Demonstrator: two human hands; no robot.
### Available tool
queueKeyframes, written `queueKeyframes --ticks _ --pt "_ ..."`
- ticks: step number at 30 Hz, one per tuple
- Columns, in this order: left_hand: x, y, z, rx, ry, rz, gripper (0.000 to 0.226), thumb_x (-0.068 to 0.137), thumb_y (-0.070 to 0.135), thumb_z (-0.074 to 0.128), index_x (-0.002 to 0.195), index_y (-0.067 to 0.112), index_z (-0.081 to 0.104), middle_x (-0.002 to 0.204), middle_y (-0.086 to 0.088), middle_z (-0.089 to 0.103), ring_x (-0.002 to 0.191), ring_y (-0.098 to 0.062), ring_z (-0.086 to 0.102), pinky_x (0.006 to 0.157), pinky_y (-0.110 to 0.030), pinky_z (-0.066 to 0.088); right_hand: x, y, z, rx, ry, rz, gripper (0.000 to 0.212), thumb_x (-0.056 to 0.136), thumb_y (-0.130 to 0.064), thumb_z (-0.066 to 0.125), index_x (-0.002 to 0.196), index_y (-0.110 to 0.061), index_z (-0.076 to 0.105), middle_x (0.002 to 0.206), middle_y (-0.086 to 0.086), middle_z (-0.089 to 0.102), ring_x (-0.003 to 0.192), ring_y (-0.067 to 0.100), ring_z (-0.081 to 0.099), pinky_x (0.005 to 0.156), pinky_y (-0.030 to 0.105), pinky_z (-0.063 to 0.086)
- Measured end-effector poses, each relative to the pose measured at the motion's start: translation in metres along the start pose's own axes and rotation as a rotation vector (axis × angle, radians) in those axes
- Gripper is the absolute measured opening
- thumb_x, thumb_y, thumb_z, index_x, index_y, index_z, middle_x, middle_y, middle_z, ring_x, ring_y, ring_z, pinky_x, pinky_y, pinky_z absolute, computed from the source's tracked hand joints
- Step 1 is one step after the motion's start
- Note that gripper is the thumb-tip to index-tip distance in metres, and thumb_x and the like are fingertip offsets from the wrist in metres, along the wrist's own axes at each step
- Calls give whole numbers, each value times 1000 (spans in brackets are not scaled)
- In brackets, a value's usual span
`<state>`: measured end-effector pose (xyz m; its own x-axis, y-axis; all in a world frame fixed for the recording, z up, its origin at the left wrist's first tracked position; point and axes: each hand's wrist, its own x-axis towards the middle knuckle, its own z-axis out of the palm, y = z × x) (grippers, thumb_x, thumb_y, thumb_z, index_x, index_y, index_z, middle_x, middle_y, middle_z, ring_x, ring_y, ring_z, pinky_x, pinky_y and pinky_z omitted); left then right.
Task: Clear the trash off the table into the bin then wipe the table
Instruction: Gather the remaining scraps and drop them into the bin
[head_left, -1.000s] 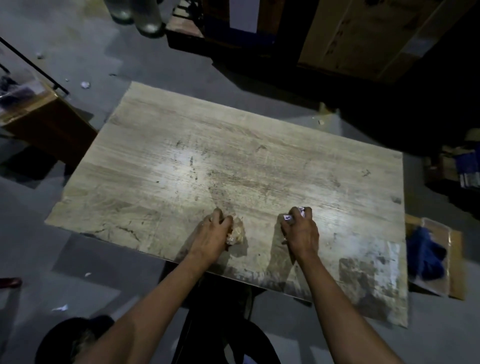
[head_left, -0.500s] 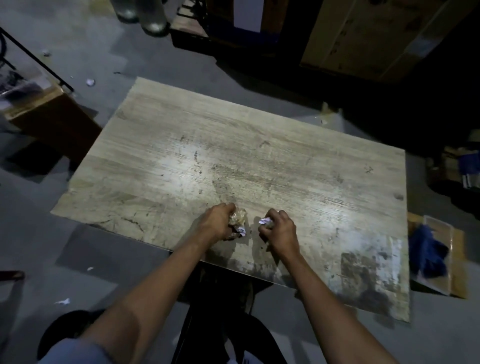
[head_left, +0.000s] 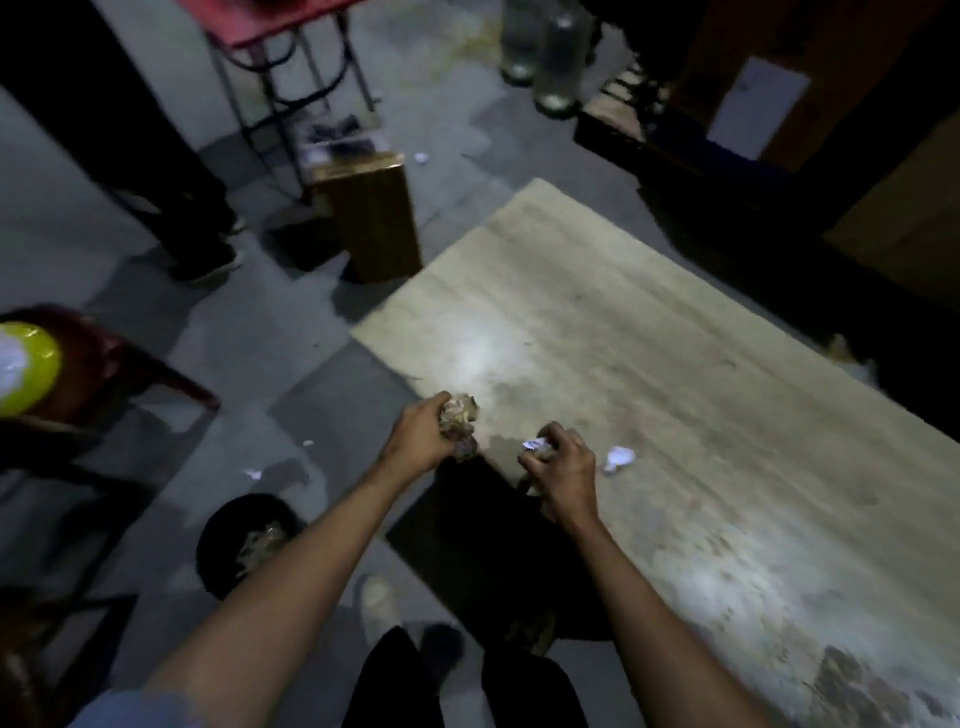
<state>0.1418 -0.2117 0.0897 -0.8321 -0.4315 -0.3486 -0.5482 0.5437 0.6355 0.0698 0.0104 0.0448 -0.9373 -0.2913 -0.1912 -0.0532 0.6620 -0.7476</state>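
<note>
Carrying both handfuls to the bin is the step in hand, and it calls for firm grips and a short, low path; the left hand has its fingers curled round a brownish crumpled wad, held over the near-left corner of the tabletop; the right hand pinches a small white scrap between curled fingers, just above the near edge; the bin, dark and round, stands on the floor to the left below the left forearm, with some trash already in it; the left hand is nearer and should probably drop first, from right over the opening, so nothing joins the scraps on the floor; one white crumpled paper lies on the tabletop just beside the right hand, so another pass is needed before wiping; no cloth shows in this view
</note>
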Motion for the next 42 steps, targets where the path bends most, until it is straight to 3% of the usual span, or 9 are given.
queueKeyframes --ticks 5,11,15,24,27,30,33,37,42 --pt "-50 -144 -89 -112 128 -262 58 81 30 89 136 18 73 129 -13 78 125 -34 72 99 -31 52 -26 -95 128 -57 -203 -161 24 72 -21 86 84 -20 65 85 2 63 79 21 61 68 27 35" --pt "-125 -339 -136 -197 244 -559 48 82 35 80 126 17 74 125 -15 78 119 -39 71 96 -37 52 -99 -166 323 -67 -505 -205 19 73 -24 81 81 -18 65 84 0 72 77 18 67 73 36 55" --pt "-136 -462 -111 -224 281 -686 66 85 41 82 145 19 67 139 -17 72 129 -39 68 106 -41 54 -133 -153 458 -64 -677 -197 28 72 -46 68 81 -21 60 86 0 74 75 22 72 71 40 60" --pt "-59 -701 21 -288 247 -817 71 68 71 80 117 21 68 121 -12 67 117 -36 67 94 -38 55 -89 -37 706 -156 -800 5 34 90 -45 80 101 -16 67 97 6 76 93 25 70 80 28 50" --pt "-34 -739 51 -247 170 -852 103 43 84 74 126 24 61 132 -10 49 128 -38 56 106 -44 53 -80 -23 744 -129 -852 106 46 90 -64 74 107 -23 63 126 11 62 111 26 64 99 30 51" --pt "-19 -754 73 -197 108 -861 111 45 77 93 139 33 53 140 -1 29 139 -31 39 117 -42 44 -71 7 776 -110 -910 317 60 106 -62 43 147 -20 55 159 17 37 144 38 45 127 47 34" --pt "-14 -753 82 -212 67 -845 113 61 78 89 154 37 42 154 1 21 152 -30 23 125 -45 33 -70 23 784 -74 -868 317 53 99 -51 43 142 -24 60 157 14 50 136 32 54 120 42 43" --pt "-9 -741 77 -257 23 -820 90 92 85 52 167 41 27 178 13 7 166 -30 13 129 -53 27 -75 14 769 -100 -865 159 43 107 -22 52 150 -25 54 144 7 65 129 28 62 109 36 50" --pt "-5 -731 72 -112 122 -800 83 94 89 41 157 35 46 164 -1 50 149 -34 51 117 -51 44 -75 6 766 -39 -815 268 39 107 -32 52 145 -26 58 139 5 67 128 28 62 109 38 49"
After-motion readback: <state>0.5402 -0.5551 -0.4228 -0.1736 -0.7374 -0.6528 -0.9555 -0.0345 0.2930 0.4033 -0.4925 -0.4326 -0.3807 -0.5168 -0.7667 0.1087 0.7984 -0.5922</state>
